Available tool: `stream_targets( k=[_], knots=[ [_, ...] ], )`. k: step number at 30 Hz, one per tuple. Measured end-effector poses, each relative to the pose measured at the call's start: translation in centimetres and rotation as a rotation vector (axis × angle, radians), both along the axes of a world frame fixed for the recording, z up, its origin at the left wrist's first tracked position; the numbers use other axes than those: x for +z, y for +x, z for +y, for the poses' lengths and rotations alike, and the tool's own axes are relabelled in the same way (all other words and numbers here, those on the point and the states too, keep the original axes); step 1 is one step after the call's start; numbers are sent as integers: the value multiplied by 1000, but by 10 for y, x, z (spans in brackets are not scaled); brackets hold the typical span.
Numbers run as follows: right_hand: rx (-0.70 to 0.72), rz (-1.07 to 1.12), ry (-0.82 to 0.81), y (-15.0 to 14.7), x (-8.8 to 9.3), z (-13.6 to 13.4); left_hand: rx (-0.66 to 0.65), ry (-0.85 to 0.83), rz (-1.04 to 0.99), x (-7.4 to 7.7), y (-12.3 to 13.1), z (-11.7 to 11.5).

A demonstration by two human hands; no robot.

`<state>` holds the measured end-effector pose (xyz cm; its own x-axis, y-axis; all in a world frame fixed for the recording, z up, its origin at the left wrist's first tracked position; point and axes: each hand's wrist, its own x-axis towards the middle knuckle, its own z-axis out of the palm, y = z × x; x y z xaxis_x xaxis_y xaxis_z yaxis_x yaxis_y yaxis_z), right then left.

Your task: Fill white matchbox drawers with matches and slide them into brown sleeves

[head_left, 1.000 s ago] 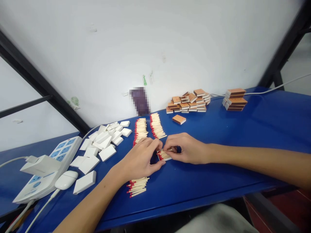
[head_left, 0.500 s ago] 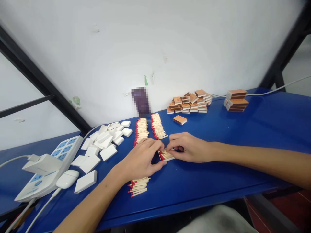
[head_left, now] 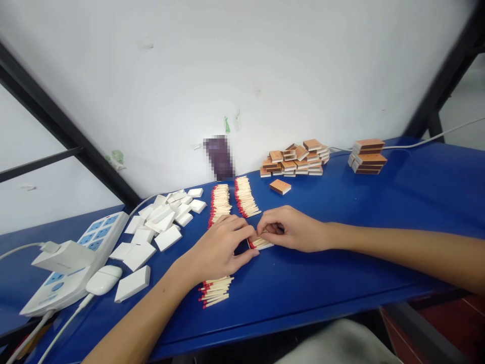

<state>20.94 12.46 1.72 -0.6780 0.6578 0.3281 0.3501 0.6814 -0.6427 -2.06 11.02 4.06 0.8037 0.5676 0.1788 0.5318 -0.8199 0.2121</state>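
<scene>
A small white matchbox tray (head_left: 267, 246) filled with red-tipped matches (head_left: 259, 242) lies on the blue table between my hands. My left hand (head_left: 226, 244) steadies its left end, thumb at the near corner and fingers at the far one. Over the tray's far side, my right hand (head_left: 290, 228) is closed in a pinch at the matches; its fingertips partly hide what they grip. Beyond my hands lie two rows of matches, a left row (head_left: 220, 199) and a right row (head_left: 246, 197). Loose matches (head_left: 216, 292) also lie beneath my left wrist.
White trays (head_left: 161, 217) are heaped on the left, near a power strip (head_left: 76, 263) with a charger and a white earphone case (head_left: 104, 279). Brown matchbox sleeves (head_left: 299, 161) are piled at the back, one matchbox (head_left: 280, 186) before them. Further right is a matchbox stack (head_left: 367, 156).
My right hand has shifted slightly left, its fingertips now nearer the match heads and my left fingers. My left hand stays at the tray's end.
</scene>
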Motion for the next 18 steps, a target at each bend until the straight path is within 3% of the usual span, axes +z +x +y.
stream_targets(
  k=[9, 18],
  knots=[
    [-57, 18, -162, -1, 2, 3, -7, -4, 19, 2, 0, -1],
    [-78, 17, -176, -1, 4, 3, -15, 5, 28, 2, 0, 0]
  ],
)
